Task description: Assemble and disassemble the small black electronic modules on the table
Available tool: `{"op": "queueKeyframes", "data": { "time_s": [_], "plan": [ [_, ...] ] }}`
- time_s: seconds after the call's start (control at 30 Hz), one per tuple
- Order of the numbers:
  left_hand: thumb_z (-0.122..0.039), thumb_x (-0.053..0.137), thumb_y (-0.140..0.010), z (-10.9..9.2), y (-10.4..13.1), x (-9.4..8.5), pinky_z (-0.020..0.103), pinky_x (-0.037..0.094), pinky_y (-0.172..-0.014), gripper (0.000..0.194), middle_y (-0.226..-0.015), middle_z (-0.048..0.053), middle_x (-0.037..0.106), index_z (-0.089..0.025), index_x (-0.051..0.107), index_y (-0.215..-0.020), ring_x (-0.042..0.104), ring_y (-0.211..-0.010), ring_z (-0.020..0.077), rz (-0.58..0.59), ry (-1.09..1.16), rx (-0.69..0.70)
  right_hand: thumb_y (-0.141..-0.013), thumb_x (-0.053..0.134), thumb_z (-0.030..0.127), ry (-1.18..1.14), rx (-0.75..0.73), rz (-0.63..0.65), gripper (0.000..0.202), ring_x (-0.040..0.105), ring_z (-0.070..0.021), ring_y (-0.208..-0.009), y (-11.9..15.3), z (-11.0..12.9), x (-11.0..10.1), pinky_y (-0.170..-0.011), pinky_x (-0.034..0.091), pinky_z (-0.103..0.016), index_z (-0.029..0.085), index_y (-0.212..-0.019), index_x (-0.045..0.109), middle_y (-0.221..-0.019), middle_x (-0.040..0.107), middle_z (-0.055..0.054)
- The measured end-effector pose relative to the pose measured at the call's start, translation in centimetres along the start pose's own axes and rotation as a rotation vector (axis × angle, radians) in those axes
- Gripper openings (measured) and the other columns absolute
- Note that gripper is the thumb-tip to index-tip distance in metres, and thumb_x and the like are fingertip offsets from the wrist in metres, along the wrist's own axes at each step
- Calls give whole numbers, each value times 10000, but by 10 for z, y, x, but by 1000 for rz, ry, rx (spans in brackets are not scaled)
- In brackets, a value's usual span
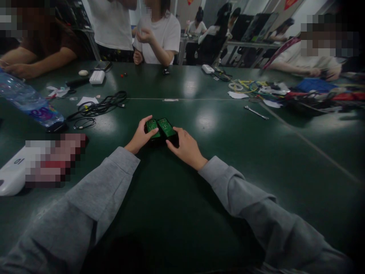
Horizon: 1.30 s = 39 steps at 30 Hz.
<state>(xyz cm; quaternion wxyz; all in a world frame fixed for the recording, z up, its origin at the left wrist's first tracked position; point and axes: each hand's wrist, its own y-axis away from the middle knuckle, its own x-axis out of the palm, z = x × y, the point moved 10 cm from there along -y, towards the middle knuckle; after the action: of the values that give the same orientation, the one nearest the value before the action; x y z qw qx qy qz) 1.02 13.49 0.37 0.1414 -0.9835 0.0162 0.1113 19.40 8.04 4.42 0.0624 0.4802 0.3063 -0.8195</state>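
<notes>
Two small black cases with green circuit boards showing on top are side by side at the middle of the dark green table. My left hand (pixel 140 136) grips the left green board case (pixel 152 126), its thumb over the top face and its fingers along the far left side. My right hand (pixel 186 146) holds the right green board case (pixel 165 127) by its right side, between thumb and fingers. The two cases touch or nearly touch at their inner edges, and the right one is tilted. Their undersides are hidden.
Left on the green table (pixel 228 160) are a plastic bottle (pixel 37 101), black cables (pixel 105 104), a white device (pixel 17 163) and a red item (pixel 61 160). A wrench (pixel 256 112) and tangled wires (pixel 285 91) are at the right. Several people are around the far side.
</notes>
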Motion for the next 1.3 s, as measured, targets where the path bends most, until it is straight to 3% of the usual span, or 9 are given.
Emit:
{"op": "queueKeyframes", "data": {
  "time_s": [0.17,1.0,1.3],
  "plan": [
    [-385,721,-803,-5,2,0,534,398,-1141,614,-1448,111,492,-247,503,-1360,458,-1375,312,-1,-4,9,-1007,452,476,-33,-107,74,522,626,-307,-1098,5,27,9,-944,554,-498,111,-1379,444,-1224,614,-180],
    [-385,706,-829,-7,2,5,558,379,-1150,611,-1459,102,481,-270,490,-1389,437,-1391,322,67,-30,30,-1014,466,441,-32,-147,81,465,619,-281,-1049,3,27,9,-891,567,-480,137,-1366,465,-1198,617,-150],
    [-360,730,-815,-8,0,3,536,373,-1154,588,-1411,100,522,-253,525,-1355,454,-1372,312,30,-13,61,-991,522,394,-7,-178,44,433,620,-271,-977,3,29,7,-848,569,-448,101,-1310,506,-1105,633,-143]
  ]
}}
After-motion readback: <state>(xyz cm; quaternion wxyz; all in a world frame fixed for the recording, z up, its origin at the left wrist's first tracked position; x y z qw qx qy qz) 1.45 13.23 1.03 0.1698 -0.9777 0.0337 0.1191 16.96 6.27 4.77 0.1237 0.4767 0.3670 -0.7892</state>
